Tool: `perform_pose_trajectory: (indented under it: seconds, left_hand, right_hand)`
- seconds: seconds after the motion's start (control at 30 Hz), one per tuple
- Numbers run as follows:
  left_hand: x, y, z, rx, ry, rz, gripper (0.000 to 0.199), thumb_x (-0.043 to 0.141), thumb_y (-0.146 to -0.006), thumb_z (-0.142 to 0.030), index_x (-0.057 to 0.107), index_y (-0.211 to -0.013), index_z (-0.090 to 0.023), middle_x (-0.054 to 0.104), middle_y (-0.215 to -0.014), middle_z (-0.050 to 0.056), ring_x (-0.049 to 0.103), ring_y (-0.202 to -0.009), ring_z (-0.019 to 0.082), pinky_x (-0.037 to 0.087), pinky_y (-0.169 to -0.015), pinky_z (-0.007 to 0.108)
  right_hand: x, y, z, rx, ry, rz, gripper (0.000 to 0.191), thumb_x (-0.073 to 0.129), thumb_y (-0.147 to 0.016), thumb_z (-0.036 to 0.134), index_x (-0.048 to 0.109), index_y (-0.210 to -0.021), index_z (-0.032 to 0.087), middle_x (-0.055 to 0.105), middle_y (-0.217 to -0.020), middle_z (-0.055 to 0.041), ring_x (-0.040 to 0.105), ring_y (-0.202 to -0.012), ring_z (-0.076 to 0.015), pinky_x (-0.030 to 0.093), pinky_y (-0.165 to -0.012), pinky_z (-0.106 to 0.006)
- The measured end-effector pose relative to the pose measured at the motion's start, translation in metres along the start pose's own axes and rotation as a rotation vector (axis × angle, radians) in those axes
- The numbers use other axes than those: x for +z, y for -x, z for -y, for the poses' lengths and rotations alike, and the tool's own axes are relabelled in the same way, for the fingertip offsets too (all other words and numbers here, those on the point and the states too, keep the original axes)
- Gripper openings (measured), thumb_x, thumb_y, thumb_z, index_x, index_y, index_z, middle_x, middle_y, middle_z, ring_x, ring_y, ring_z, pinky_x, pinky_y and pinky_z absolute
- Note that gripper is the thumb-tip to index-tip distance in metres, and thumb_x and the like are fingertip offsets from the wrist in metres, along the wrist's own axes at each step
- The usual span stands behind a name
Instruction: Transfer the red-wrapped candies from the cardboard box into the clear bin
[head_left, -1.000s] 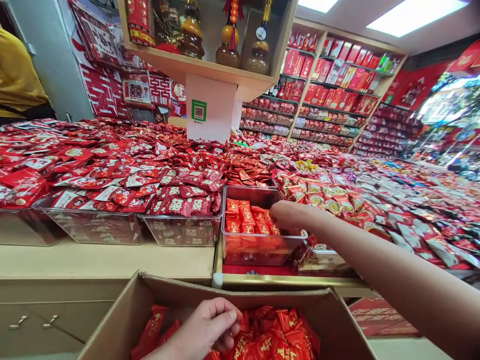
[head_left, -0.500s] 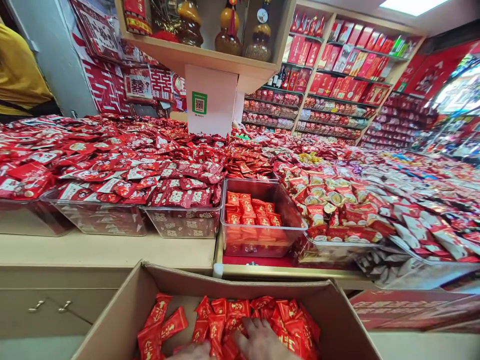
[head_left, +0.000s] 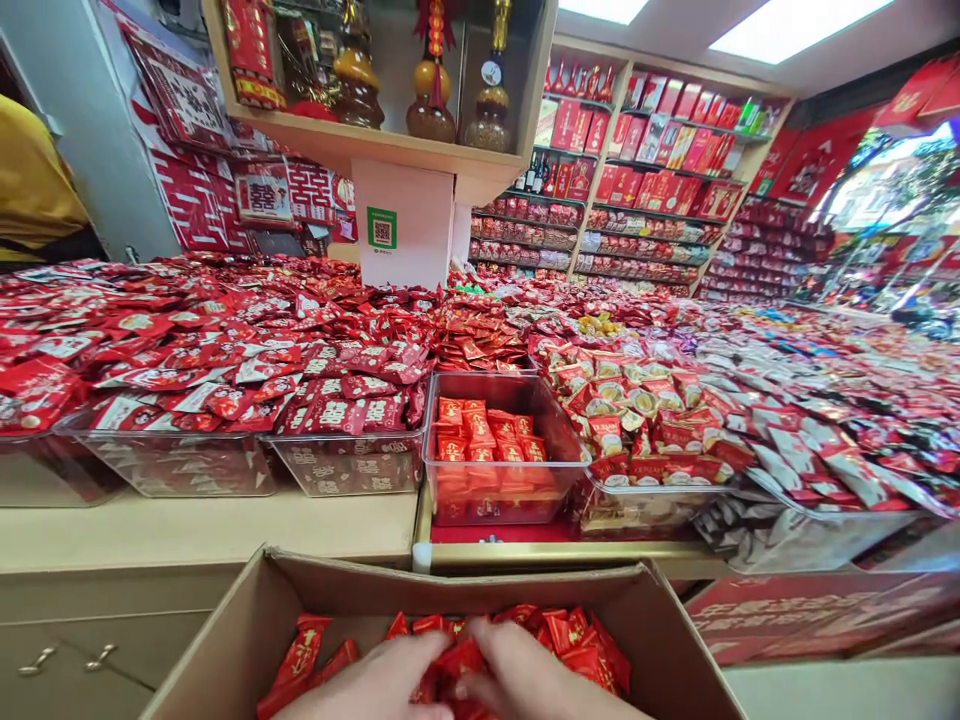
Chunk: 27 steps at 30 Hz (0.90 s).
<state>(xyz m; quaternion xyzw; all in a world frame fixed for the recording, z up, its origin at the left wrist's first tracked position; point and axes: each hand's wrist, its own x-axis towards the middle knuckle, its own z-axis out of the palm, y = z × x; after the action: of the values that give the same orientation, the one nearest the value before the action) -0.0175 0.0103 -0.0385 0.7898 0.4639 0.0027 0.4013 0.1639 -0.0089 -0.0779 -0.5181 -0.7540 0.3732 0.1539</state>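
Observation:
Both my hands are down in an open cardboard box (head_left: 360, 585) at the bottom of the view, among red candy packets (head_left: 589, 650) with gold print. My left hand (head_left: 382, 680) and my right hand (head_left: 517, 670) face each other, cupped around several packets between them. Motion smears the fingertips, and the lower parts of both hands are cut off by the frame. Just beyond the box stands a clear plastic bin (head_left: 506, 480), partly filled with similar red packets (head_left: 480, 430) in rows.
More clear bins heaped with wrapped sweets (head_left: 360, 385) stretch left and right along the counter (head_left: 315, 525). A display cabinet (head_left: 390, 135) overhangs the middle. Stocked shelves (head_left: 645, 180) rise behind. A person's yellow sleeve (head_left: 37, 185) shows at the far left.
My hands have come together around packets and lifted slightly; the left hand shows more. The view has tilted up and shifted a little to the right.

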Motion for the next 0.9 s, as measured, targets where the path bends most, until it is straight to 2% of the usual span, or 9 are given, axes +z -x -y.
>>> perform_pose_trajectory:
  seconds: [0.07,0.13,0.23,0.37,0.63,0.7,0.77,0.83,0.9]
  left_hand:
    - [-0.011,0.000,-0.014,0.089,0.130,-0.061,0.026,0.048,-0.072,-0.036,0.061,-0.087,-0.019,0.064,-0.081,0.003,0.057,-0.072,0.021,0.043,-0.065,0.028]
    - [-0.020,0.000,-0.025,0.140,0.274,-0.140,0.031,0.042,-0.078,-0.038,0.061,-0.073,-0.015,0.063,-0.071,0.002,0.055,-0.067,0.018,0.042,-0.062,0.025]
    - [-0.028,0.002,-0.034,0.118,0.595,-0.123,0.040,0.039,-0.080,-0.044,0.061,-0.076,-0.012,0.061,-0.067,0.002,0.053,-0.063,0.015,0.040,-0.055,0.023]
    - [-0.030,0.007,-0.039,0.085,0.948,-0.029,0.039,0.039,-0.082,-0.043,0.061,-0.091,-0.012,0.064,-0.068,0.003,0.057,-0.065,0.016,0.038,-0.055,0.022]
    - [-0.029,0.003,-0.035,0.077,1.125,-0.003,0.037,0.042,-0.082,-0.042,0.060,-0.093,-0.012,0.067,-0.075,0.005,0.060,-0.070,0.015,0.039,-0.058,0.021]
    - [-0.027,0.001,-0.035,0.035,1.142,-0.032,0.036,0.047,-0.079,-0.043,0.058,-0.094,-0.012,0.067,-0.080,0.006,0.060,-0.069,0.014,0.039,-0.056,0.020]
    - [-0.027,0.001,-0.037,-0.082,1.175,-0.057,0.042,0.051,-0.074,-0.047,0.052,-0.100,-0.014,0.067,-0.080,0.006,0.061,-0.065,0.014,0.039,-0.053,0.020]
    - [-0.026,0.004,-0.040,-0.183,1.259,-0.049,0.051,0.050,-0.072,-0.053,0.044,-0.108,-0.017,0.067,-0.077,0.005,0.062,-0.063,0.015,0.040,-0.054,0.022]
    - [-0.025,0.008,-0.044,-0.180,1.362,-0.015,0.057,0.047,-0.072,-0.055,0.035,-0.116,-0.021,0.066,-0.076,0.004,0.063,-0.066,0.016,0.042,-0.059,0.024]
  right_hand:
    - [-0.013,0.003,0.015,0.006,-0.259,-0.056,0.027,0.063,-0.060,0.023,0.048,-0.082,0.019,0.057,-0.072,0.0008,0.050,-0.062,-0.0125,0.038,-0.054,-0.022]
    - [-0.025,0.004,0.030,-0.025,-0.567,-0.088,0.033,0.067,-0.057,0.024,0.043,-0.080,0.018,0.055,-0.072,0.0026,0.048,-0.061,-0.0099,0.036,-0.053,-0.020]
    - [-0.037,0.005,0.045,-0.023,-0.902,-0.124,0.036,0.069,-0.059,0.030,0.040,-0.077,0.017,0.055,-0.069,0.0033,0.045,-0.058,-0.0072,0.034,-0.053,-0.019]
    - [-0.044,0.008,0.053,-0.019,-1.068,-0.111,0.036,0.067,-0.062,0.038,0.039,-0.074,0.017,0.056,-0.058,0.0043,0.045,-0.050,-0.0062,0.030,-0.049,-0.019]
    - [-0.047,0.012,0.053,0.085,-1.174,-0.127,0.030,0.053,-0.074,0.044,0.039,-0.074,0.018,0.059,-0.059,0.0016,0.056,-0.051,-0.0097,0.034,-0.047,-0.019]
    - [-0.048,0.012,0.050,0.070,-1.085,-0.181,0.030,0.049,-0.076,0.045,0.035,-0.070,0.019,0.057,-0.056,0.0030,0.055,-0.049,-0.0102,0.035,-0.046,-0.020]
    - [-0.049,0.012,0.047,0.000,-0.787,-0.264,0.027,0.044,-0.079,0.043,0.036,-0.068,0.019,0.058,-0.058,0.0013,0.056,-0.052,-0.0119,0.039,-0.049,-0.022]
    - [-0.048,0.013,0.043,-0.139,-0.333,-0.344,0.019,0.041,-0.082,0.033,0.043,-0.071,0.019,0.063,-0.076,-0.0060,0.059,-0.069,-0.0165,0.044,-0.061,-0.028]
    - [-0.047,0.014,0.041,-0.321,0.086,-0.366,0.012,0.039,-0.082,0.021,0.051,-0.080,0.018,0.060,-0.103,-0.0124,0.056,-0.090,-0.0216,0.042,-0.076,-0.035]
